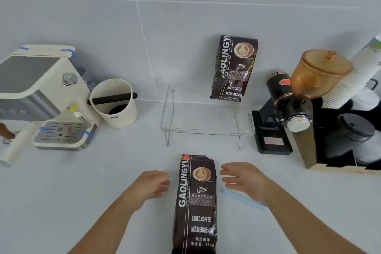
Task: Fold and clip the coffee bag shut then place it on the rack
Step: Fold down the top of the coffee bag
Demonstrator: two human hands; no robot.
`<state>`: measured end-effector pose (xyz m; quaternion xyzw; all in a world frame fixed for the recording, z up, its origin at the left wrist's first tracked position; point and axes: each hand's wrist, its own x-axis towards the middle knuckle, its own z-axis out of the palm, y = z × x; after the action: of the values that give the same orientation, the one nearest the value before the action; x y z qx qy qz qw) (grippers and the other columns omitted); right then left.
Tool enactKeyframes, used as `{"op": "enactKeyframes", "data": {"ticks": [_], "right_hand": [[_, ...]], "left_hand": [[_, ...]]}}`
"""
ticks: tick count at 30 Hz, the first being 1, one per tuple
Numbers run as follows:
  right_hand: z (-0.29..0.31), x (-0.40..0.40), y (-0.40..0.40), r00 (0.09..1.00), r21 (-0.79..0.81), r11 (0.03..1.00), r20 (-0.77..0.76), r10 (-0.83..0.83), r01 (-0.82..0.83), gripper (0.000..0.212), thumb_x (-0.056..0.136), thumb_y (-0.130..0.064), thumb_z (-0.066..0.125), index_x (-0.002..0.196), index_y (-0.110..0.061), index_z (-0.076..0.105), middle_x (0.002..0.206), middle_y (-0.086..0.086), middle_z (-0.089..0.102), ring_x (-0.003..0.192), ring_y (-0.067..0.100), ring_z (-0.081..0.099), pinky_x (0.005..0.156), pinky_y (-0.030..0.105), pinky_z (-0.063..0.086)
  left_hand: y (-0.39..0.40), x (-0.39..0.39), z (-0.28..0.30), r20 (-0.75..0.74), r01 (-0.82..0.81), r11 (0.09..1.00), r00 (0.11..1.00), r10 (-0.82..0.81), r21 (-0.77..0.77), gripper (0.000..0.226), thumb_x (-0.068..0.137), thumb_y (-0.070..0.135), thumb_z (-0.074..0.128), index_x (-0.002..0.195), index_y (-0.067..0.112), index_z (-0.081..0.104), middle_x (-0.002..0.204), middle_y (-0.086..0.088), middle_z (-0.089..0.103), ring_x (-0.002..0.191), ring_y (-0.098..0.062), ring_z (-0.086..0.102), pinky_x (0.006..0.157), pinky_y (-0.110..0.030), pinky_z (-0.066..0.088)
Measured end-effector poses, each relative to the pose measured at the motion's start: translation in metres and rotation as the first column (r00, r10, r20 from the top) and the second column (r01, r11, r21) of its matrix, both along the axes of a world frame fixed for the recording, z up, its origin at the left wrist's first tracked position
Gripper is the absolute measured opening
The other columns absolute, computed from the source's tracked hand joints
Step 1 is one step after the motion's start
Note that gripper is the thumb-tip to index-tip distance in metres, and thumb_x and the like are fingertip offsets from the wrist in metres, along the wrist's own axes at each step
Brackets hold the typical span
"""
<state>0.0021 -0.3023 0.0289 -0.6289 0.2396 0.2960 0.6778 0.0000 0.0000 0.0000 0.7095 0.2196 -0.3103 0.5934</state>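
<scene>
Coffee bag [194, 202] is lying flat on the tabletop [82, 192] between the two hands, its top edge pointing away beyond the fingertips. Left hand [151, 184] and right hand [240, 179] are hovering just beside it, fingers spread wide, gripping nothing. A pale blue strip [245, 199], possibly the clip, is lying partly under the right hand. Clear rack [204, 130] is standing farther ahead, with a second bag [234, 68] beyond it, upright against the wall. By appearance, folding, clipping and placing are all remaining.

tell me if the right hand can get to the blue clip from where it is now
Probably yes. The blue clip lies flat on the counter just under the right hand, beside the coffee bag, with nothing on top of it.
</scene>
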Motion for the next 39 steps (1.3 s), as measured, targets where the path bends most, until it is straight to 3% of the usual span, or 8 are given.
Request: {"op": "enactKeyframes", "data": {"ticks": [11,14,22,25,28,33,36,39], "right_hand": [[-0.028,0.002,0.024,0.996,-0.002,1.0,-0.091,-0.005,0.005,0.019,0.09,-0.015,0.06,0.099,-0.005,0.073,0.086,0.005,0.073,0.078,0.019,0.065,0.08,0.03,0.055],[-0.03,0.003,0.029,0.996,0.027,1.0,-0.089,-0.003,0.006,0.017,0.092,-0.012,0.057,0.097,-0.009,0.074,0.09,0.006,0.078,0.083,0.022,0.068,0.089,0.033,0.053],[-0.031,0.008,0.04,0.999,-0.035,0.999,-0.052,0.009,-0.011,0.021,0.095,-0.007,0.053,0.108,-0.001,0.068,0.107,0.016,0.075,0.09,0.025,0.07,0.1,0.043,0.051],[-0.031,0.01,0.043,0.999,-0.066,0.998,-0.027,0.017,-0.018,0.019,0.094,-0.01,0.058,0.106,-0.002,0.069,0.103,0.015,0.077,0.093,0.026,0.071,0.094,0.041,0.055],[-0.028,0.011,0.047,1.0,-0.085,0.996,0.027,-0.002,0.004,0.015,0.091,-0.015,0.062,0.096,-0.005,0.072,0.096,0.013,0.078,0.079,0.019,0.071,0.073,0.031,0.058],[-0.014,0.005,0.054,0.98,-0.238,0.971,0.196,0.014,0.034,0.028,0.088,-0.027,0.066,0.062,-0.02,0.06,0.06,-0.003,0.061,0.052,0.008,0.051,0.049,0.021,0.038],[0.002,-0.004,0.056,0.95,-0.239,0.97,0.311,0.028,0.05,0.034,0.088,-0.023,0.066,0.058,-0.016,0.051,0.055,-0.001,0.049,0.047,0.007,0.041,0.043,0.016,0.032],[0.023,-0.014,0.056,0.923,-0.18,0.983,0.383,0.029,0.044,0.03,0.089,-0.018,0.065,0.069,0.002,0.053,0.064,0.01,0.057,0.059,0.014,0.049,0.055,0.024,0.038]], "left_hand": [[-0.04,0.013,-0.009,-0.044,-0.037,0.994,0.999,0.032,-0.103,0.033,0.083,0.034,0.063,0.099,0.008,0.074,0.1,-0.009,0.078,0.099,-0.027,0.072,0.091,-0.036,0.055],[-0.048,0.017,-0.01,-0.046,-0.053,0.99,0.998,0.047,-0.13,0.027,0.091,0.029,0.058,0.099,0.009,0.075,0.097,-0.009,0.079,0.087,-0.023,0.074,0.073,-0.029,0.056],[-0.054,0.021,-0.012,-0.045,-0.147,0.98,0.989,0.142,-0.133,0.018,0.093,0.019,0.059,0.096,0.006,0.072,0.091,-0.015,0.079,0.072,-0.022,0.073,0.058,-0.027,0.056],[-0.054,0.021,-0.011,-0.039,-0.186,0.972,0.982,0.182,-0.141,0.017,0.093,0.017,0.059,0.093,0.005,0.071,0.085,-0.013,0.079,0.07,-0.022,0.073,0.056,-0.028,0.055],[-0.053,0.021,-0.004,-0.019,-0.219,0.963,0.976,0.219,-0.154,0.019,0.094,0.018,0.059,0.086,0.005,0.07,0.082,-0.012,0.078,0.066,-0.02,0.073,0.053,-0.025,0.054],[-0.052,0.017,0.017,0.072,-0.241,0.952,0.963,0.258,-0.191,0.021,0.092,0.021,0.062,0.084,0.003,0.071,0.079,-0.011,0.076,0.063,-0.017,0.069,0.056,-0.026,0.054],[-0.05,0.006,0.035,0.139,-0.253,0.934,0.946,0.294,-0.252,0.019,0.092,0.018,0.063,0.082,0.005,0.073,0.079,-0.011,0.075,0.065,-0.017,0.069,0.057,-0.023,0.055],[-0.047,-0.006,0.053,0.206,-0.246,0.921,0.926,0.315,-0.303,0.02,0.092,0.015,0.062,0.078,0.011,0.075,0.081,-0.011,0.077,0.07,-0.018,0.07,0.062,-0.024,0.056]]}}
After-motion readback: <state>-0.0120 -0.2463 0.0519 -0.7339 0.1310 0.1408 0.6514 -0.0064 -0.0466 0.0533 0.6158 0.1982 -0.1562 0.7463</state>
